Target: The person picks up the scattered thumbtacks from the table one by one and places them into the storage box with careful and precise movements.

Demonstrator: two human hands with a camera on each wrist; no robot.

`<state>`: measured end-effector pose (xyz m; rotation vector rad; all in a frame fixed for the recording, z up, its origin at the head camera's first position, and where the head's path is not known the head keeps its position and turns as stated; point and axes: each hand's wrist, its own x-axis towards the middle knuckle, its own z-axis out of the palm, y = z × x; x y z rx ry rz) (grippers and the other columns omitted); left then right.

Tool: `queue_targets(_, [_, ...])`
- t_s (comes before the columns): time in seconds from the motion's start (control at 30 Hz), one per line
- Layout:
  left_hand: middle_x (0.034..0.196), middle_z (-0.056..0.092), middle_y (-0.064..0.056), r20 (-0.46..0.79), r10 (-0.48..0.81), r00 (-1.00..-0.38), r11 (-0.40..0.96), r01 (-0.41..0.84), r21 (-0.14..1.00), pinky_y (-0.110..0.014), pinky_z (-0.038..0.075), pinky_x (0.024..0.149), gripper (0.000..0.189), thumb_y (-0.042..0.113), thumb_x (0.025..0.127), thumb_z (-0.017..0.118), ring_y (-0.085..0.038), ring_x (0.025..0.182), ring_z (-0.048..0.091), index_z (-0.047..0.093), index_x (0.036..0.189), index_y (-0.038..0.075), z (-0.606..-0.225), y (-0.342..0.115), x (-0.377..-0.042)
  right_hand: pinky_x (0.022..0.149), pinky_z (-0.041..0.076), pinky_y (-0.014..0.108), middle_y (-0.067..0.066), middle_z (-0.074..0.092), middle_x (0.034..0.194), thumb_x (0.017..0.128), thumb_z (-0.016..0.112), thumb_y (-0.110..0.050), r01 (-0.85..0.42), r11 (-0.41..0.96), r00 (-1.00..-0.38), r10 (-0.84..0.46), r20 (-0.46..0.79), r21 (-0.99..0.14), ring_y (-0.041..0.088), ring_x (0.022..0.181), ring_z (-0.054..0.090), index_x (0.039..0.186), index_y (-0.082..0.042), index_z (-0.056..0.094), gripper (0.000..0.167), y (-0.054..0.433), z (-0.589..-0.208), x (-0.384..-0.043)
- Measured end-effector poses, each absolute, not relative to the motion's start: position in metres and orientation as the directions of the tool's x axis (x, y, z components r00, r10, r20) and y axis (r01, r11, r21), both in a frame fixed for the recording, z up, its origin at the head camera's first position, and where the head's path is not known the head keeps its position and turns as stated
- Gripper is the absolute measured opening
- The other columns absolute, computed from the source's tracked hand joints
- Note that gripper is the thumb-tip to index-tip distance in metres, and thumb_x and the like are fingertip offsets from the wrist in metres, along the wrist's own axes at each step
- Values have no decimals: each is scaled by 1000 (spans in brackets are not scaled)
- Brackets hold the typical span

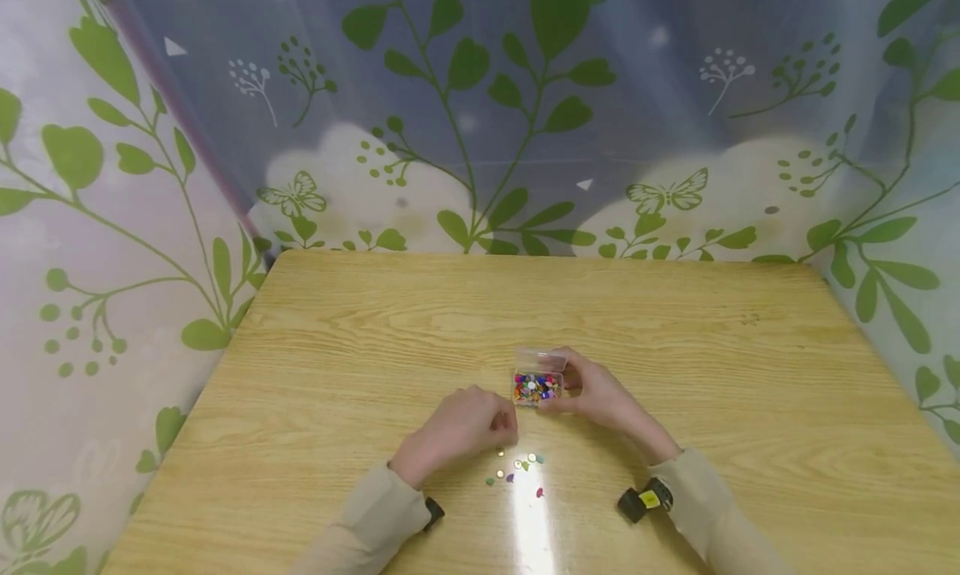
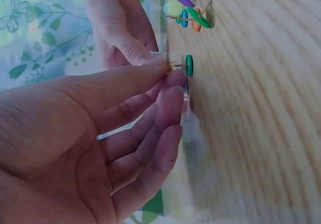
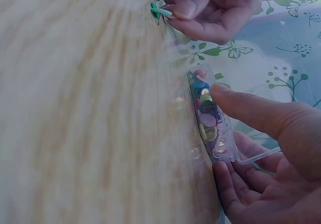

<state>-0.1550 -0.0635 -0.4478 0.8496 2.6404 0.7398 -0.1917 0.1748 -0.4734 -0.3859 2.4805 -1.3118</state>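
Note:
A small clear plastic box (image 1: pixel 537 400) with its lid (image 1: pixel 540 360) raised is full of colourful thumbtacks (image 3: pixel 206 119). My right hand (image 1: pixel 596 393) grips it at the right side, thumb on the near edge and fingers behind. Left of the box, my left hand (image 1: pixel 463 429) has thumb and forefinger pressed together. In the left wrist view a small yellowish bit of a thumbtack (image 2: pixel 171 68) shows between these fingertips, mostly hidden. Just beyond them a green thumbtack (image 2: pixel 189 65) has its pin pointing up from the table.
Several loose thumbtacks lie on the wooden table (image 1: pixel 360 325) in front of the hands, among them a purple one (image 1: pixel 511 477) and a red one (image 1: pixel 540 492). Black straps with a camera (image 1: pixel 633 503) sit at the wrists. Leaf-patterned curtains (image 1: pixel 480 125) surround the table.

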Motion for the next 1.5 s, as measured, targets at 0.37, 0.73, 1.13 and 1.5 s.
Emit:
queue_targets(0.37, [86,74,2,22,487,-873,724,417,549,-21,53,68,6,17,92,75,-10,76,68,72,87,17,-441,-61,-165,94,54,47,13,66,125,79,87,-21,-124,543,-913,-391,-119,-831,27,106,66,139,-11,54,69,175,-473,-192])
queue_targets(0.73, [86,75,4,54,427,-903,720,376,583,-20,48,56,4,18,90,77,-6,68,63,77,94,18,-430,-50,-178,94,54,46,12,65,127,80,87,-23,-120,535,-911,-395,-122,-836,26,107,65,140,-12,54,69,177,-473,-192])
queue_targets(1.13, [95,76,2,86,384,-919,714,355,603,-18,49,57,7,23,93,75,-9,74,68,77,99,19,-428,-47,-182,93,55,44,10,65,126,80,87,-22,-116,529,-908,-399,-126,-841,25,106,65,140,-14,54,70,176,-475,-193])
queue_targets(1.5, [92,75,6,27,487,-873,709,414,571,-22,51,63,1,19,91,77,-7,73,66,77,93,20,-426,-68,-171,94,54,45,11,64,128,79,88,-22,-116,548,-914,-385,-127,-829,26,106,65,140,-14,54,70,175,-474,-193])
